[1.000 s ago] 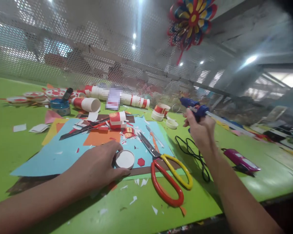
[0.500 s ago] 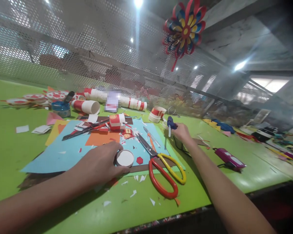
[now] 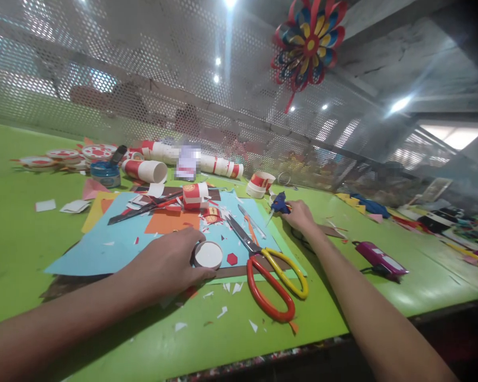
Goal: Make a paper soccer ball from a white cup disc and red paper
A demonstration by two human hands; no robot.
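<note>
My left hand (image 3: 171,260) is closed around a small round paper cup base (image 3: 208,255) with a white face, thumb and fingers at its left rim. It rests over a light blue paper sheet (image 3: 91,249). Further off to the right, my right hand (image 3: 300,215) grips a dark blue glue gun (image 3: 280,203), its pale tip angled down to the left. Large scissors (image 3: 258,252) with one red and one yellow handle lie partly open between my hands. A red paper hexagon (image 3: 232,259) lies just right of the cup base.
Cut red-and-white paper cups (image 3: 195,196) and a second pair of scissors (image 3: 143,208) lie on the sheets. Behind are a blue jar (image 3: 105,174), a paper cup tube (image 3: 145,171) and a cup ring (image 3: 260,184). At right lies a purple device (image 3: 381,260). Paper scraps litter the green table (image 3: 115,350).
The glue gun has tilted in my right hand, its tip swinging from straight down toward the lower left. My left hand keeps its hold on the cup base. The whole view has shifted slightly.
</note>
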